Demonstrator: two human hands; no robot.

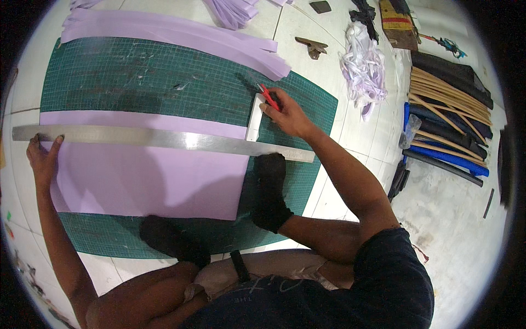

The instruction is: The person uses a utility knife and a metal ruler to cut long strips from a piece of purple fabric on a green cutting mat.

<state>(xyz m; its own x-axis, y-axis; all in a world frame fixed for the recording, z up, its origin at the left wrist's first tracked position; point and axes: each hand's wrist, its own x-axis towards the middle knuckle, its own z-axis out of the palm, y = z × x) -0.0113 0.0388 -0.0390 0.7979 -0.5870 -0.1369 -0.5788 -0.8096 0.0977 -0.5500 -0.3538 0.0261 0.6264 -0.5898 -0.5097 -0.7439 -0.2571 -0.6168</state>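
Observation:
A long steel ruler lies across a lilac fabric sheet on a green cutting mat. My left hand presses the ruler's left end, thumb and fingertips spread apart along its edge. Fingers of my right hand are closed round a red utility knife, above the mat's right side. Under that hand is a white rectangular block, standing against the ruler at the fabric's right edge; my fingers reach its upper part. A black-socked foot touches the ruler near its right end.
Folded lilac strips lie along the mat's far edge. Beyond the mat, at the right, are white and lilac scraps, a metal clamp-like piece and wooden sticks beside dark and blue rolls. My other socked foot rests on the mat's near edge.

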